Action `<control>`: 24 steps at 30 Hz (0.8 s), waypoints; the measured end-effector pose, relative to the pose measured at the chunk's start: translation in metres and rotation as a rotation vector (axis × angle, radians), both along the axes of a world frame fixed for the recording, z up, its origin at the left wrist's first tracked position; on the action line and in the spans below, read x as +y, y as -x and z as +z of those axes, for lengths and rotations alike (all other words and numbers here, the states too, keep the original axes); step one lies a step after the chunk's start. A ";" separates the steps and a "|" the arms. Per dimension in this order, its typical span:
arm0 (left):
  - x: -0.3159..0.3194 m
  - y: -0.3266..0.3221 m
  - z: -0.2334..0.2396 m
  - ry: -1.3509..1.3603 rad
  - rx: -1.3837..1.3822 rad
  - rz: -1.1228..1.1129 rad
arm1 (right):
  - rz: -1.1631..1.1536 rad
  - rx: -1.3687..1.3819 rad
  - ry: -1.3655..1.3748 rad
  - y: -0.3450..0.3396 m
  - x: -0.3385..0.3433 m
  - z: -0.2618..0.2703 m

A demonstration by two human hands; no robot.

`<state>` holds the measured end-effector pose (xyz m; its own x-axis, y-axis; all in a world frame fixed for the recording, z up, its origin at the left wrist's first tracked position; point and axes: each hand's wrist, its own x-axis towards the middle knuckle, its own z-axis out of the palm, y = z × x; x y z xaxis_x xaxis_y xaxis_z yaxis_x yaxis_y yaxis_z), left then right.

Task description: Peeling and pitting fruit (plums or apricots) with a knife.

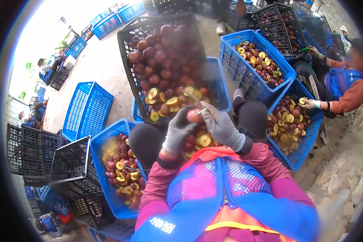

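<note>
My left hand (178, 130), in a grey work glove, holds a whole red plum (194, 116) above my lap. In my right hand (223, 124), also gloved, is a small knife with a curved blade (193, 97); the hand touches the plum's right side. A tilted black plastic crate (125, 65) opens toward me, holding whole plums (160, 57) and, at its near edge, cut halves (171, 101). Below my hands, more cut plums (204, 140) lie between my knees, partly hidden by my hands and vest.
Left of my knee stands a blue crate (94, 151) of cut plums. Two more blue crates (230, 65) (313, 137) of cut plums stand to the right, beside a seated co-worker (340, 78) holding a plum half (302, 100). Black crates (71, 160) are stacked at left.
</note>
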<state>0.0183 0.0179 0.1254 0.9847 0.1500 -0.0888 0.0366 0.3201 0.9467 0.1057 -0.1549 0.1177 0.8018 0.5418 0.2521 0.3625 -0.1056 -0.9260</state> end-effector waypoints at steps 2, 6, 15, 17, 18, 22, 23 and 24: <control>0.000 0.003 -0.005 -0.041 0.016 0.013 | -0.047 -0.160 0.032 0.003 -0.002 -0.008; 0.005 0.008 -0.041 -0.265 -0.045 0.033 | -0.029 -0.147 0.258 0.007 -0.008 -0.008; -0.015 0.010 -0.076 -0.548 -0.028 0.045 | -0.051 -0.188 0.478 0.019 -0.019 -0.053; -0.025 0.007 -0.064 -0.756 -0.115 0.097 | -0.053 -0.264 0.605 0.015 -0.025 -0.057; -0.031 0.007 -0.061 -0.953 -0.131 0.170 | -0.054 -0.290 0.646 0.012 -0.028 -0.058; -0.026 0.003 -0.033 -1.171 -0.042 0.328 | 0.024 -0.419 0.859 -0.012 -0.052 -0.072; -0.017 0.002 -0.020 -1.105 -0.066 0.398 | 0.031 -0.414 0.894 -0.012 -0.057 -0.071; -0.004 -0.001 -0.008 -0.909 -0.111 0.413 | 0.033 -0.413 0.928 -0.009 -0.060 -0.060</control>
